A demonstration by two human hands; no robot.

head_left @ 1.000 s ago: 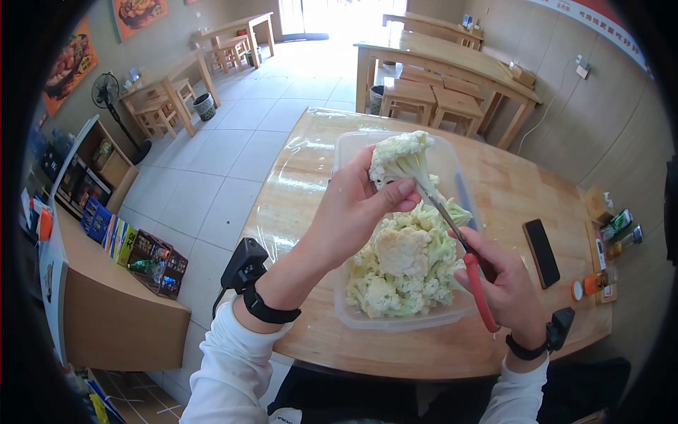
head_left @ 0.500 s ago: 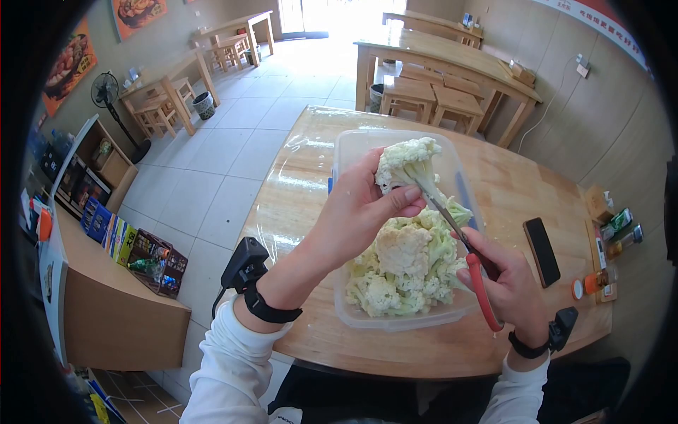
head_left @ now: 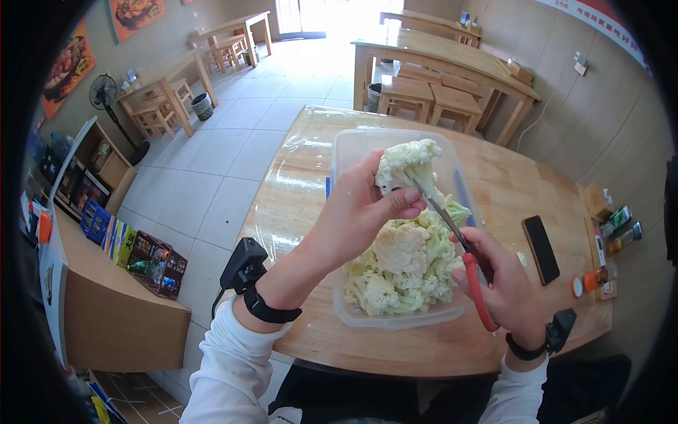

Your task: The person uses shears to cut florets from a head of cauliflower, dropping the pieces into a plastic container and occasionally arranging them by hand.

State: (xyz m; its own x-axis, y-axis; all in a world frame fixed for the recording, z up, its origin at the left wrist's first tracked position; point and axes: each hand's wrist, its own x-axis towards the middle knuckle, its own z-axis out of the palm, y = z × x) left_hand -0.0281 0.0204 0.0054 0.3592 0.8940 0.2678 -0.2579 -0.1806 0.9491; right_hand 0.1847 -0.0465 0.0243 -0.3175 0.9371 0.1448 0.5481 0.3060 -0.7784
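Observation:
My left hand point(head_left: 367, 198) is closed on a cauliflower floret point(head_left: 408, 161), held up over the far part of a clear plastic container point(head_left: 342, 311). My right hand point(head_left: 498, 279) grips red-handled scissors point(head_left: 474, 288). Their metal blades reach up and left to the stem of the held floret, close to my left fingertips. Below, more cauliflower pieces point(head_left: 402, 258) are heaped in the container, partly hidden by my left hand and the blades.
The container stands on a wooden table point(head_left: 296, 212). At the right lie a black phone point(head_left: 541, 249) and an orange lid point(head_left: 577, 286), beside several jars and a tissue box point(head_left: 598, 203). A small pale scrap point(head_left: 522, 259) lies near the phone. A wooden counter point(head_left: 120, 311) stands left.
My right hand and the scissors have shifted slightly left, and the blades sit further into the floret's stem. A pale scrap now shows beside the phone. My left hand stays nearly still.

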